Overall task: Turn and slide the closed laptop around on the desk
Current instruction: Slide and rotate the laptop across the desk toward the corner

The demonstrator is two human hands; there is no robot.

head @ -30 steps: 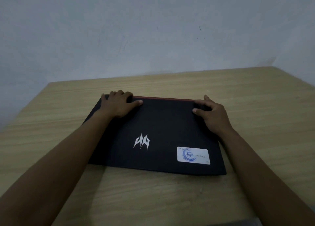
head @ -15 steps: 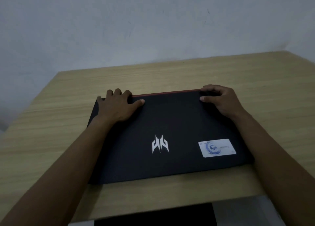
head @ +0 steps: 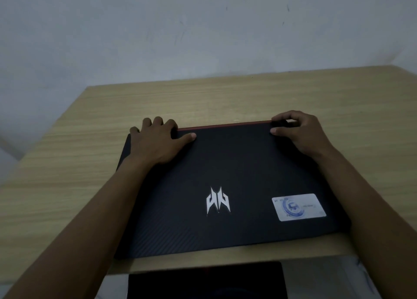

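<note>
A closed black laptop (head: 237, 174) lies flat on the wooden desk (head: 225, 100), close to the desk's near edge. Its lid carries a silver logo and a white sticker at the near right. A red strip runs along its far edge. My left hand (head: 158, 143) rests on the far left corner, fingers curled over the far edge, thumb on the lid. My right hand (head: 300, 134) grips the far right corner the same way. Both forearms cross the lid's sides.
A pale wall (head: 203, 28) stands right behind the desk's far edge. The desk's left edge (head: 45, 136) slants away at the left. Below the near edge a dark object (head: 203, 280) shows under the desk.
The laptop has slid toward me and turned slightly anticlockwise, its right side now farther away. Both hands kept their hold on the far corners. The desk's near edge has come into view.
</note>
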